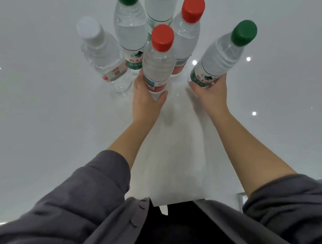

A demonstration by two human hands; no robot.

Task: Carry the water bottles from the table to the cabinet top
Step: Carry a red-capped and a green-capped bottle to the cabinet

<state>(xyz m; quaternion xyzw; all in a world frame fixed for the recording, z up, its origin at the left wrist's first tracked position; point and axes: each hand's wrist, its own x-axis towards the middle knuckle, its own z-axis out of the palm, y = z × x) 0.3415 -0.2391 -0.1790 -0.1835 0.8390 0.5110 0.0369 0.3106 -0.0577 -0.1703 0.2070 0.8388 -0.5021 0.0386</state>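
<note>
Several clear water bottles stand on a glossy white surface [45,117]. My left hand [146,98] is wrapped around the lower part of a red-capped bottle [158,64] in the middle. My right hand [210,92] grips the base of a green-capped bottle [222,56] on the right. Whether the two held bottles rest on the surface or hang just above it is unclear. Behind them stand a white-capped bottle [102,56], a green-capped bottle [132,34], a second red-capped bottle [187,34] and one whose cap is cut off by the top edge [159,7].
The white surface stretches wide to the left and right and reflects ceiling lights. Its near edge [178,202] lies just in front of my body. My grey sleeves are pushed up on both forearms.
</note>
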